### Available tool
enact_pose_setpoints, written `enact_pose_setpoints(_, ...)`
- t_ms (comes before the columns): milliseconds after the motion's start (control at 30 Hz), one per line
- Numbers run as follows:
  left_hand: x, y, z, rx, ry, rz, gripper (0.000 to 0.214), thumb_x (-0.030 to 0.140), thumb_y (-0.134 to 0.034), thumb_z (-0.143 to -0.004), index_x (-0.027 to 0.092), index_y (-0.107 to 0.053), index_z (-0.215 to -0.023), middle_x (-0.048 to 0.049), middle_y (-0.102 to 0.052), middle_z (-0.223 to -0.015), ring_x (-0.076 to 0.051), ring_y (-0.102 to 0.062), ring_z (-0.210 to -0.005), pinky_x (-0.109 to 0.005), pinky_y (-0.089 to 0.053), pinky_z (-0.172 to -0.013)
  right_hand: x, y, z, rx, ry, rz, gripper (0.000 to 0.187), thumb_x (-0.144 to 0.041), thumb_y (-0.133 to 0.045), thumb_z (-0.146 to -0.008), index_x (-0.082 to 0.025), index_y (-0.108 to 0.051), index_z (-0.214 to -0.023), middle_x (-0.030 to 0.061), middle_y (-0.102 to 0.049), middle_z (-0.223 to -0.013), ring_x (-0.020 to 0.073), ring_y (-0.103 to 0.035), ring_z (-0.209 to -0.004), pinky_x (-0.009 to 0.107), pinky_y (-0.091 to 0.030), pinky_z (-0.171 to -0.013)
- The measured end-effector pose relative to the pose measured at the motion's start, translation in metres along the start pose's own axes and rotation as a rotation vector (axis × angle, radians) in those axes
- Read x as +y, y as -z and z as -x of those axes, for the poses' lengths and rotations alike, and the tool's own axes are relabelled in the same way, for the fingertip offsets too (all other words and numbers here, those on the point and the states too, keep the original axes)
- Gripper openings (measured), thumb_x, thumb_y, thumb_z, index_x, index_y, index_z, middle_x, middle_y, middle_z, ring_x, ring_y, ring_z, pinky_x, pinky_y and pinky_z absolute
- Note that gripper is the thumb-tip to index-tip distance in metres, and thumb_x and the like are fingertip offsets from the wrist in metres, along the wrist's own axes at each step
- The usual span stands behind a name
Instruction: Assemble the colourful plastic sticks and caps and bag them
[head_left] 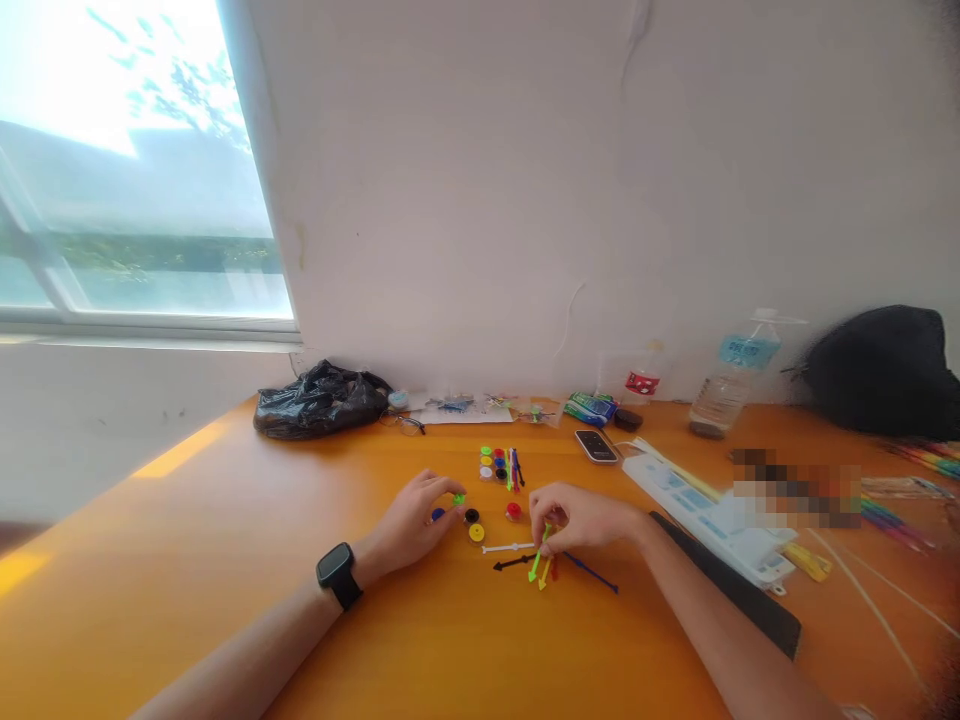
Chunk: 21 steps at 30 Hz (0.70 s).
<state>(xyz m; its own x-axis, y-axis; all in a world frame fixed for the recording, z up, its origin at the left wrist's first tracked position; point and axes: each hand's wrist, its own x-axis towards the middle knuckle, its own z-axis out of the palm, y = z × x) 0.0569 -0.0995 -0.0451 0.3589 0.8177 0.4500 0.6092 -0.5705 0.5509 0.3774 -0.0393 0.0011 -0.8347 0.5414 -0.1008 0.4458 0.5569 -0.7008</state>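
My left hand [422, 512], with a black watch on its wrist, pinches a small green disc [460, 498] between thumb and fingers. Just below it lie a blue disc [438, 515], a black disc [472, 516] and a yellow disc [476, 534]; a red disc [513, 511] sits between my hands. My right hand [574, 515] is closed on a green plastic arrow [535, 570], its tip pointing down to the left. Around that hand lie a white arrow [506, 548], a black arrow [510, 564], a yellow arrow [544, 577], a partly hidden red arrow [555, 571] and a blue arrow [596, 575].
Beyond my hands, several coloured discs [487, 461] stand in rows beside upright-lying arrows [513, 470]. A black plastic bag [322, 400], glasses [411, 426], a phone-like device [596, 446] and a water bottle [724, 385] line the back. A white power strip [705, 515] lies right.
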Motion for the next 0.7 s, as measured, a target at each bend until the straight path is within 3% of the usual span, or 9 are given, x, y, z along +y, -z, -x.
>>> enact_pose_setpoints(133, 0.011, -0.003, 0.002, 0.044, 0.012, 0.114, 0.016, 0.036, -0.066, -0.099, 0.022, -0.069, -0.104, -0.0038, -0.069, -0.101, -0.018, -0.061, -0.09, -0.03, -0.048, -0.082, -0.012, 0.002, 0.001, 0.147, -0.015, -0.061, 0.031, -0.049, -0.08, -0.084, -0.019, -0.078, -0.092, 0.0058, -0.074, -0.099, 0.0222, -0.064, -0.093, 0.031, -0.047, -0.081)
enact_pose_setpoints(267, 0.017, -0.011, 0.002, 0.073, 0.093, 0.341, 0.021, 0.039, -0.073, -0.094, 0.019, -0.07, -0.099, -0.0027, -0.07, -0.088, -0.015, -0.06, -0.077, -0.026, -0.048, -0.072, -0.018, -0.009, -0.006, 0.25, -0.02, -0.248, 0.034, -0.054, -0.07, -0.093, -0.02, -0.067, -0.098, 0.0041, -0.071, -0.098, 0.0219, -0.066, -0.095, 0.035, -0.05, -0.088)
enact_pose_setpoints(400, 0.022, -0.02, 0.003, 0.004, 0.221, 0.684, 0.035, 0.044, -0.084, -0.084, 0.015, -0.072, -0.1, -0.0079, -0.075, -0.094, -0.018, -0.068, -0.081, -0.029, -0.054, -0.076, -0.02, -0.026, -0.019, 0.425, 0.03, -0.393, 0.034, -0.054, -0.068, -0.095, -0.021, -0.062, -0.101, 0.0025, -0.066, -0.097, 0.0184, -0.064, -0.087, 0.035, -0.053, -0.085)
enact_pose_setpoints(533, 0.029, -0.02, 0.003, -0.045, 0.286, 0.806, 0.043, 0.046, -0.09, -0.077, 0.013, -0.075, -0.101, -0.0097, -0.077, -0.097, -0.021, -0.07, -0.085, -0.033, -0.057, -0.081, -0.022, -0.044, -0.034, 0.594, 0.075, -0.56, 0.041, -0.053, -0.08, -0.085, -0.022, -0.065, -0.108, 0.002, -0.066, -0.095, 0.0175, -0.065, -0.084, 0.034, -0.055, -0.079)
enact_pose_setpoints(700, 0.035, -0.011, 0.002, -0.181, 0.277, 0.866, 0.047, 0.052, -0.087, -0.079, 0.014, -0.076, -0.105, -0.0103, -0.077, -0.098, -0.022, -0.072, -0.085, -0.034, -0.057, -0.081, -0.032, -0.068, -0.045, 0.605, 0.077, -0.573, 0.039, -0.055, -0.077, -0.088, -0.021, -0.069, -0.104, 0.0029, -0.068, -0.091, 0.0175, -0.063, -0.08, 0.035, -0.054, -0.079)
